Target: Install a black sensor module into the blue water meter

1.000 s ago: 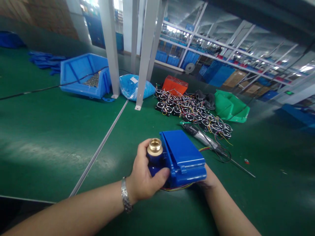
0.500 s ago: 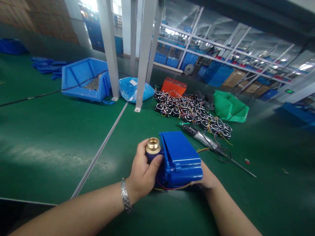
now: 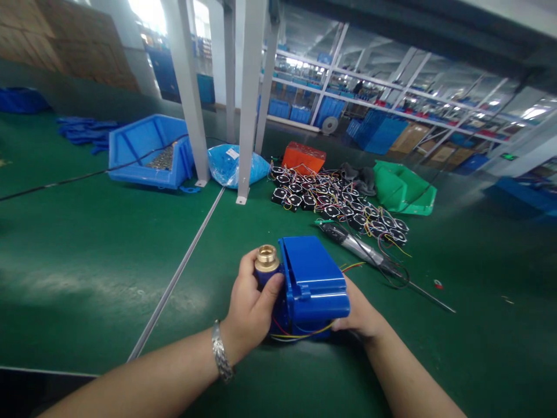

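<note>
A blue plastic box-shaped housing with a brass threaded fitting on its left side is held just above the green table. My left hand is wrapped round the blue neck under the brass fitting, thumb on the front. My right hand grips the housing's right side from behind, fingers mostly hidden. Red and yellow wires hang out beneath the housing.
An electric screwdriver with a cable lies just beyond the housing. Behind it spread several small black wired parts, an orange box, a green bin, a blue bag and a blue bin. White posts stand on the table.
Both hands have drawn the blue housing slightly nearer and to the left. My left thumb has moved up onto the neck under the brass fitting, and more wire shows below.
</note>
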Motion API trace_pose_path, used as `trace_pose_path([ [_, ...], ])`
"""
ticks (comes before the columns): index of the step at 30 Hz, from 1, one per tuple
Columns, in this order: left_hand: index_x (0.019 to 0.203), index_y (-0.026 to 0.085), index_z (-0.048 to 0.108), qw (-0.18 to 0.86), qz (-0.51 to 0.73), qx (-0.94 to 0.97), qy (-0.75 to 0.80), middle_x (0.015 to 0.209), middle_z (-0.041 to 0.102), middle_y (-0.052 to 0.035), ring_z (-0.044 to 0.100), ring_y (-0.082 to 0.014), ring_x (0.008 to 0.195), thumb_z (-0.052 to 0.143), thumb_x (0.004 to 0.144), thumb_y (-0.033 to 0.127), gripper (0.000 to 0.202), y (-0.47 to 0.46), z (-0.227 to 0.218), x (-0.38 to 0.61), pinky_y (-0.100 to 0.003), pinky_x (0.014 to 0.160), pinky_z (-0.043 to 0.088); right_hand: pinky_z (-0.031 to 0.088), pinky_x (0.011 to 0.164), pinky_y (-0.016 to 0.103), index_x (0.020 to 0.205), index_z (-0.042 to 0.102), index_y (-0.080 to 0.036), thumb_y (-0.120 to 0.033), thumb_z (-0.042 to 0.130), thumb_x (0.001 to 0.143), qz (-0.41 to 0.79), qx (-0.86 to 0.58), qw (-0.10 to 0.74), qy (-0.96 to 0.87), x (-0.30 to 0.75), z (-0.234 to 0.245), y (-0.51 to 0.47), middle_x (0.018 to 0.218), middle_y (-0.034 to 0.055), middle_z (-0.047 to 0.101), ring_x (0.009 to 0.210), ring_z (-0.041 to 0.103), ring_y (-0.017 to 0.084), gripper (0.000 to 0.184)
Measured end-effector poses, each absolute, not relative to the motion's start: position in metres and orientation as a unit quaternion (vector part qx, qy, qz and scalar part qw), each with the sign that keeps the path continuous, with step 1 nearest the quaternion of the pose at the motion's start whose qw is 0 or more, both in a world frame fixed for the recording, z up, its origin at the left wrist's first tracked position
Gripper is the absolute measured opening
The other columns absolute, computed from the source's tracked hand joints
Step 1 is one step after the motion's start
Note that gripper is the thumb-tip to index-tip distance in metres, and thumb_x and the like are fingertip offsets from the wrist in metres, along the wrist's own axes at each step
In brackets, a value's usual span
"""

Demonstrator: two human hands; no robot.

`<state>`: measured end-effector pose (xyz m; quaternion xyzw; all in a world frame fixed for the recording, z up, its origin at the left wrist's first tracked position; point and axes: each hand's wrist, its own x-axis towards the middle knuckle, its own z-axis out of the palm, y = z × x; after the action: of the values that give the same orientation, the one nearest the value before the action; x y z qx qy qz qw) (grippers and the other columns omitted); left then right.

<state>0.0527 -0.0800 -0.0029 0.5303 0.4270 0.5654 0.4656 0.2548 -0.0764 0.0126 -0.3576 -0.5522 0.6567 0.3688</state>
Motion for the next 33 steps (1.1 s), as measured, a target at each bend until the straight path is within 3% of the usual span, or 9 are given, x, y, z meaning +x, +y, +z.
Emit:
trace_pose_path([
  [7, 0.115, 0.017, 0.036, 0.486, 0.567, 0.519, 0.416, 0.107, 0.054, -0.0093, 0.052, -0.0224, 0.099, 0.047, 0.084, 0.044, 0.042, -0.078, -0.004, 0.053, -0.037, 0.088, 0.039, 0.034, 0.101, 0.036, 0.136, 0.021, -0.02, -0.042, 0.084, 0.052, 0.671, -0.345, 0.378, -0.537, 0.247, 0.014, -0.079, 0.13, 0.0152, 0.032, 0.115, 0.042, 0.024, 0.108],
  [17, 0.116, 0.017, 0.037, 0.495, 0.571, 0.51, 0.411, 0.106, 0.054, -0.0086, 0.053, -0.0209, 0.096, 0.047, 0.085, 0.041, 0.041, -0.08, -0.006, 0.051, -0.035, 0.085, 0.04, 0.036, 0.098, 0.035, 0.13, 0.017, -0.019, -0.047, 0.086, 0.045, 0.641, -0.359, 0.385, -0.558, 0.24, 0.013, -0.08, 0.124, 0.0154, 0.033, 0.113, 0.041, 0.024, 0.112],
  [22, 0.106, 0.017, 0.046, 0.61, 0.583, 0.403, 0.355, 0.097, 0.059, -0.005, 0.058, -0.0192, 0.088, 0.061, 0.075, 0.037, 0.04, -0.07, 0.003, 0.051, -0.031, 0.079, 0.046, 0.032, 0.102, 0.034, 0.12, 0.025, -0.019, -0.043, 0.086, 0.047, 0.655, -0.342, 0.419, -0.528, 0.236, 0.005, -0.077, 0.124, 0.0136, 0.036, 0.114, 0.042, 0.023, 0.098],
  [26, 0.093, 0.016, 0.052, 0.711, 0.554, 0.285, 0.326, 0.077, 0.063, -0.0004, 0.06, -0.0155, 0.065, 0.069, 0.065, 0.028, 0.035, -0.065, 0.01, 0.054, -0.027, 0.063, 0.049, 0.042, 0.091, 0.035, 0.108, 0.036, -0.018, -0.038, 0.081, 0.058, 0.712, -0.316, 0.448, -0.439, 0.233, -0.002, -0.075, 0.116, 0.0111, 0.045, 0.103, 0.051, 0.022, 0.07],
  [29, 0.082, 0.015, 0.056, 0.767, 0.51, 0.213, 0.326, 0.062, 0.062, 0.0014, 0.057, -0.0134, 0.053, 0.07, 0.061, 0.023, 0.026, -0.063, 0.009, 0.056, -0.026, 0.058, 0.047, 0.046, 0.087, 0.034, 0.112, 0.039, -0.016, -0.039, 0.079, 0.06, 0.745, -0.322, 0.413, -0.413, 0.231, 0.0, -0.079, 0.111, 0.0118, 0.049, 0.098, 0.054, 0.022, 0.07],
  [33, 0.075, 0.013, 0.059, 0.819, 0.448, 0.159, 0.321, 0.06, 0.062, -0.0008, 0.057, -0.0147, 0.053, 0.067, 0.061, 0.019, 0.018, -0.059, 0.004, 0.058, -0.029, 0.061, 0.048, 0.048, 0.083, 0.034, 0.114, 0.04, -0.012, -0.042, 0.075, 0.065, 0.766, -0.316, 0.386, -0.405, 0.229, 0.004, -0.083, 0.107, 0.013, 0.052, 0.093, 0.056, 0.022, 0.068],
])
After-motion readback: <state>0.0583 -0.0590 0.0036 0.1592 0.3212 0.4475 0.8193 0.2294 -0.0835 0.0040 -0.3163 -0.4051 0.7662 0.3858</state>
